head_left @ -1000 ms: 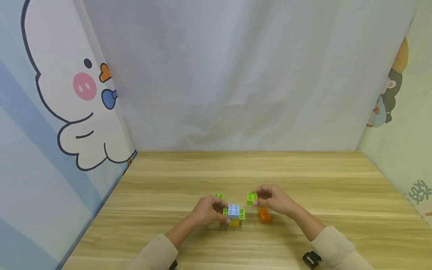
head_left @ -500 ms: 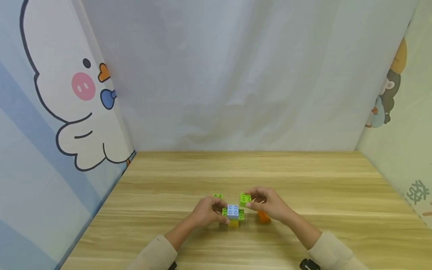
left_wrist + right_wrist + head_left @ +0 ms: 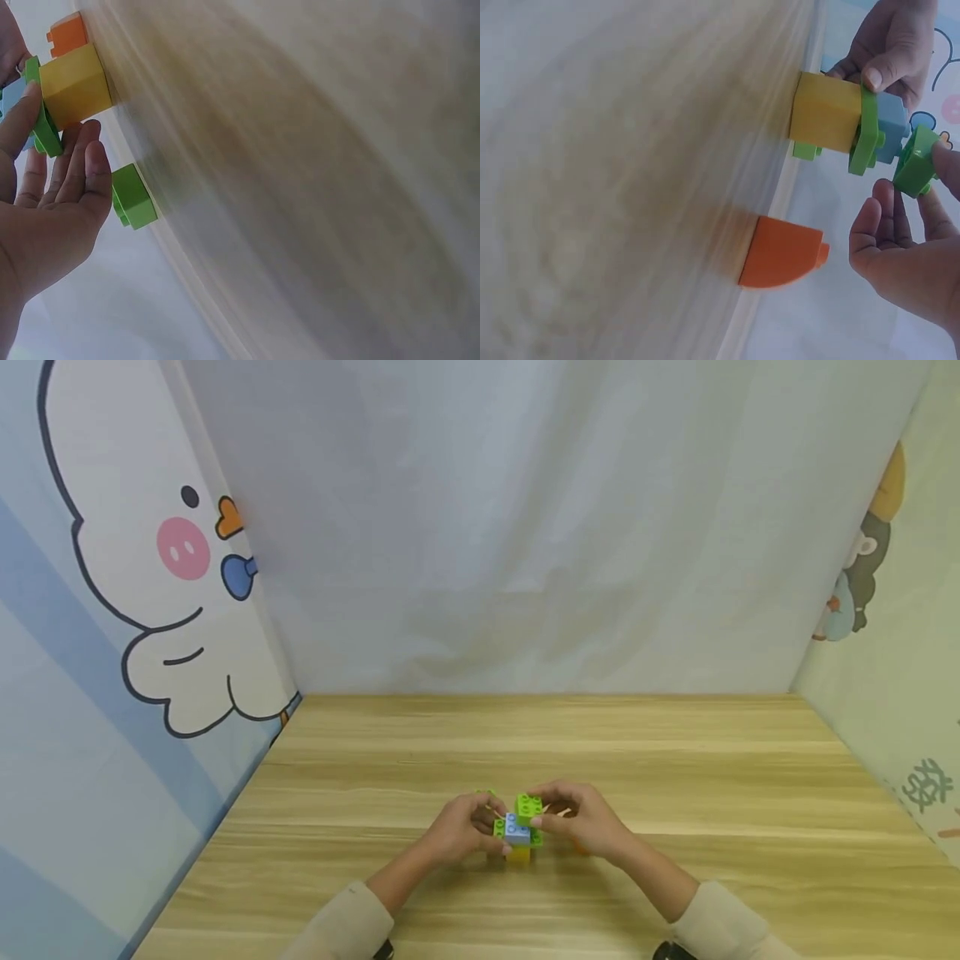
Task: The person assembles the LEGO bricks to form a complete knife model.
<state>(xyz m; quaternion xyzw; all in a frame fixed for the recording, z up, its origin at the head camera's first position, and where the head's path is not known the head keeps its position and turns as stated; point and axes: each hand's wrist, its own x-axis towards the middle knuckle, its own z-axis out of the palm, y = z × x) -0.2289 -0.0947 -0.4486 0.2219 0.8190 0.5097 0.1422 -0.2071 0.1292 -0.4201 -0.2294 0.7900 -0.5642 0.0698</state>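
A small stack stands on the table: a yellow block (image 3: 826, 111) at the bottom, a flat green plate brick (image 3: 865, 133) over it, and a light blue brick (image 3: 513, 833) on top. My left hand (image 3: 456, 829) grips the stack at its left side, thumb in front and fingers behind, at the level of the green plate. Between thumb and fingertips my right hand (image 3: 591, 821) pinches a green two-by-two brick (image 3: 528, 809). That brick hangs slightly tilted just above the blue one, overlapping its right part in the head view.
An orange brick with a curved side (image 3: 781, 253) lies on the table (image 3: 675, 760) right of the stack, mostly covered by the right hand in the head view. Another green brick (image 3: 133, 196) sits behind the left hand. Curtain walls border the table's back and sides.
My right hand has carried the green brick leftward, from the stack's right to over the blue brick. The left hand stays on the stack. The orange brick has become mostly hidden.
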